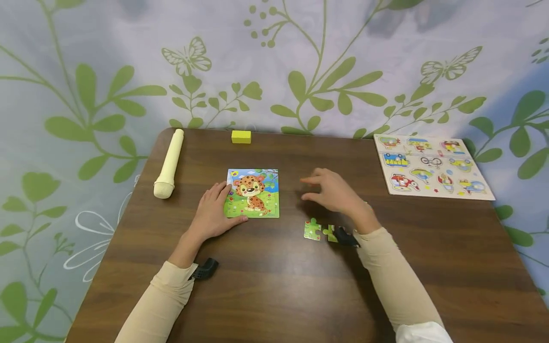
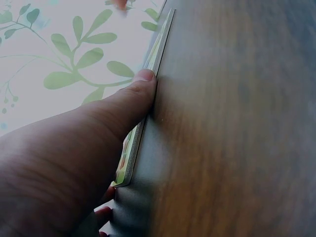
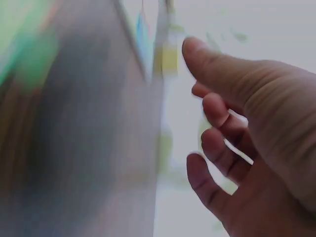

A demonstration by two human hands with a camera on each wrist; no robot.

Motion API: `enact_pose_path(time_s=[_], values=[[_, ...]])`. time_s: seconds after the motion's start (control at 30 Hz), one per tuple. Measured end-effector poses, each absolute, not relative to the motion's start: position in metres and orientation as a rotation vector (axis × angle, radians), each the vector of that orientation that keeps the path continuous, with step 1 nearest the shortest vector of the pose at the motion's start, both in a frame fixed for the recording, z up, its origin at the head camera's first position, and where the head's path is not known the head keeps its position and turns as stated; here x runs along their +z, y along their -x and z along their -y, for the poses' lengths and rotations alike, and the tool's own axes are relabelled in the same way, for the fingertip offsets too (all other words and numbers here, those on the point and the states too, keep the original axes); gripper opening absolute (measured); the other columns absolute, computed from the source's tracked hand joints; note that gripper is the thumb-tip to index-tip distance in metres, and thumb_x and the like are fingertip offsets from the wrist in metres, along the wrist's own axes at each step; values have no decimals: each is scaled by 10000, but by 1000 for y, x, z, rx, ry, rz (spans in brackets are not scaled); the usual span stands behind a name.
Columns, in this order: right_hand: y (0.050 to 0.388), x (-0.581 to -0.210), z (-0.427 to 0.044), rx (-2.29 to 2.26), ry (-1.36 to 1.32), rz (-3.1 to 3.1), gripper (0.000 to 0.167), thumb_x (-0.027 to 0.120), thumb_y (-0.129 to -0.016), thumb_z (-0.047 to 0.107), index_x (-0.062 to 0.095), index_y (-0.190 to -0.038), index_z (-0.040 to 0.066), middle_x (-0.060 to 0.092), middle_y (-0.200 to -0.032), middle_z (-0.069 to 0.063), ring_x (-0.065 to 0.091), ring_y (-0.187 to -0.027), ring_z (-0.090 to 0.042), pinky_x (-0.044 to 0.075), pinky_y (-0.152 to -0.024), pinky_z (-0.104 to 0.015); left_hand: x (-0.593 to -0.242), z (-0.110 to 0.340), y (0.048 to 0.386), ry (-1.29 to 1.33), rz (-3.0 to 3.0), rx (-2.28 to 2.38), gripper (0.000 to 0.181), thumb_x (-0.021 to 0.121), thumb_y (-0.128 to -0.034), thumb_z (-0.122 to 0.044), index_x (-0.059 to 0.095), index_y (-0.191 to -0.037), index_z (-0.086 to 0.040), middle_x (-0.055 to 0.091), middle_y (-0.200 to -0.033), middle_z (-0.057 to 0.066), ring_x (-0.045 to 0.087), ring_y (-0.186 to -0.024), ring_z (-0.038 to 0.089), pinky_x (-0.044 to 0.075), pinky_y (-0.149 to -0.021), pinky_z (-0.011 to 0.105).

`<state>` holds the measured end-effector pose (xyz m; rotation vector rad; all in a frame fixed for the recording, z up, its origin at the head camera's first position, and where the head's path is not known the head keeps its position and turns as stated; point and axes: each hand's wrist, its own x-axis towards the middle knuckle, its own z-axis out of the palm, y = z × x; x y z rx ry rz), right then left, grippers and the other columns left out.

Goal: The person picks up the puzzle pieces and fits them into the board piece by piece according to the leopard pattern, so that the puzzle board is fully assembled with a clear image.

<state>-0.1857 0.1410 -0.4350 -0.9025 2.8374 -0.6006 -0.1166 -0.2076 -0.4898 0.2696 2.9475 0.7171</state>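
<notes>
A square jigsaw puzzle [image 1: 252,195] with a spotted leopard cub on green grass lies flat on the table. My left hand [image 1: 213,212] rests at its left side, fingers reaching over the left edge and thumb along the near edge. In the left wrist view the thumb [image 2: 138,91] touches the side of the puzzle board [image 2: 129,158]. To the right of the puzzle, my right hand [image 1: 332,190] hovers above the table with fingers loosely bent and nothing in them. Two loose green jigsaw pieces lie below it: one puzzle piece [image 1: 312,229] shows whole, the other piece [image 1: 330,233] is partly hidden by the wrist camera.
A cream toy microphone [image 1: 169,164] lies at the table's left edge. At the back edge stands a yellow block [image 1: 241,137]. A wooden vehicle puzzle board [image 1: 433,166] lies at the back right. Patterned cloth [image 1: 274,62] hangs behind the brown table [image 1: 274,286].
</notes>
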Motion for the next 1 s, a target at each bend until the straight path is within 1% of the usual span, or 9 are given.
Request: enact_pose_path(time_s=[0.07, 0.17, 0.23, 0.33, 0.37, 0.47, 0.63, 0.83, 1.0], values=[[175, -436, -187, -639, 786, -2865, 518, 827, -864, 319, 705, -1317, 100, 632, -996, -74, 559, -837, -233, 465, -737, -366, -489, 209, 116, -264, -2949, 711, 1036, 775, -831, -579, 317, -1589, -41, 266, -1662, 166, 189, -1562, 408, 165, -1260, 621], [160, -443, -246, -644, 582, -2870, 548, 839, -853, 317, 692, -1332, 95, 616, -977, -56, 521, -800, -205, 428, -690, -319, -487, 213, 116, -259, -2943, 702, 1045, 769, -832, -589, 308, -1593, -42, 258, -1665, 167, 184, -1563, 406, 155, -1262, 619], [154, -449, -271, -643, 502, -2860, 569, 839, -851, 342, 686, -1337, 88, 604, -965, -48, 499, -781, -194, 415, -667, -300, -485, 216, 115, -252, -2939, 705, 1049, 766, -834, -591, 301, -1596, -41, 253, -1667, 169, 178, -1564, 407, 148, -1264, 617], [153, -459, -287, -623, 479, -2863, 600, 828, -850, 404, 682, -1341, 91, 595, -962, -22, 488, -778, -184, 405, -668, -290, -485, 220, 114, -237, -2941, 717, 1046, 769, -836, -579, 295, -1598, -40, 246, -1670, 171, 171, -1566, 410, 139, -1265, 617], [153, -462, -289, -619, 486, -2868, 599, 820, -853, 425, 687, -1333, 92, 589, -951, -12, 480, -768, -175, 398, -660, -284, -486, 221, 115, -234, -2940, 723, 1048, 768, -836, -581, 293, -1599, -43, 244, -1671, 170, 168, -1567, 408, 134, -1267, 614], [154, -467, -290, -604, 496, -2892, 528, 823, -857, 406, 723, -1278, 103, 571, -912, 1, 472, -751, -168, 393, -664, -289, -489, 219, 116, -241, -2934, 737, 1050, 763, -835, -590, 290, -1603, -53, 241, -1674, 163, 162, -1571, 403, 128, -1271, 608], [157, -463, -285, -482, 611, -2933, 392, 847, -842, 315, 763, -1147, 85, 546, -881, -14, 475, -742, -163, 415, -673, -314, -492, 218, 117, -251, -2938, 726, 1053, 759, -833, -601, 291, -1601, -52, 241, -1671, 165, 165, -1568, 409, 144, -1264, 616], [169, -456, -265, -289, 750, -2940, 397, 818, -815, 334, 758, -1069, 36, 543, -882, -55, 468, -745, -169, 432, -654, -327, -487, 217, 116, -253, -2956, 718, 1042, 773, -831, -576, 303, -1595, -45, 257, -1662, 173, 182, -1560, 416, 151, -1260, 622], [181, -450, -227, -330, 952, -2981, 383, 794, -804, 329, 755, -1045, 34, 556, -892, -60, 480, -798, -194, 466, -713, -363, -487, 215, 116, -270, -2940, 700, 1049, 759, -834, -602, 298, -1599, -49, 255, -1664, 168, 180, -1563, 410, 156, -1264, 611]])
